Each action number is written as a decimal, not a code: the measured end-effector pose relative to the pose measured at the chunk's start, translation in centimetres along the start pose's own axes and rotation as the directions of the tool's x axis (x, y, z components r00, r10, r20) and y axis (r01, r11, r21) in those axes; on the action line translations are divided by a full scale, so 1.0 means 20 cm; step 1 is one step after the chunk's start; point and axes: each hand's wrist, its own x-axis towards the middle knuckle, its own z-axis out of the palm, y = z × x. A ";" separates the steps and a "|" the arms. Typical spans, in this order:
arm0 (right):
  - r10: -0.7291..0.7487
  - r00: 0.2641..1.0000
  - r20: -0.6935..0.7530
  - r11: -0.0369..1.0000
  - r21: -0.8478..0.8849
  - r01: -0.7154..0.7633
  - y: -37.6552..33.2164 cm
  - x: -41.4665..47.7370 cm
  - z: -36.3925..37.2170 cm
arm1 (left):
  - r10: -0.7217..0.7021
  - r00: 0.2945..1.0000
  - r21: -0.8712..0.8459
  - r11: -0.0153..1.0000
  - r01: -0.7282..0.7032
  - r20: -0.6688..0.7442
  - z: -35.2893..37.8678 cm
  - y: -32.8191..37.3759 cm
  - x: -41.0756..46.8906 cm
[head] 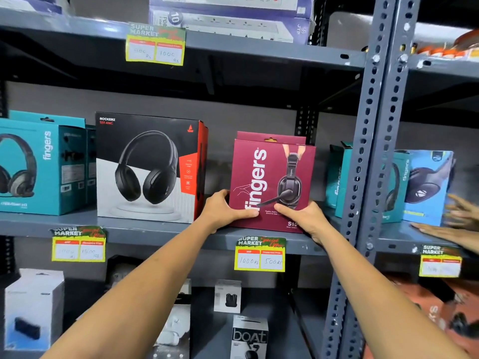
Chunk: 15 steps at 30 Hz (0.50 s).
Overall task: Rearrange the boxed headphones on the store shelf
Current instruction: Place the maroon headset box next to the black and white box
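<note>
A maroon "fingers" headset box (272,172) stands upright on the grey middle shelf (160,233), right of centre. My left hand (225,209) grips its lower left corner and my right hand (304,218) grips its lower right corner, thumbs on the front face. A second maroon box stands directly behind it. To the left stands a black, white and red Rockerz headphone box (147,167), with a gap between. Teal "fingers" boxes (39,167) fill the far left.
A perforated steel upright (368,156) stands just right of the maroon box. Beyond it are teal and blue headphone boxes (425,185) and another person's hands (456,218). Yellow price tags (260,256) hang on the shelf edge. Small earbud boxes (248,335) sit on the lower shelf.
</note>
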 end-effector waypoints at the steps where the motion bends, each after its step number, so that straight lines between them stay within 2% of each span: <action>1: 0.000 1.000 -0.005 1.000 -0.007 -0.001 0.00 0.00 0.00 | -0.003 1.000 0.001 1.000 0.003 0.000 0.00 0.00 0.00; 12: -0.014 1.000 0.021 0.999 0.030 0.013 0.01 0.01 -0.01 | -0.066 0.998 0.005 0.998 0.066 0.015 0.00 0.00 -0.01; 15: -0.036 0.999 0.014 0.998 0.046 0.036 0.01 0.00 -0.01 | -0.066 0.998 0.069 0.995 0.066 -0.002 0.01 0.02 -0.03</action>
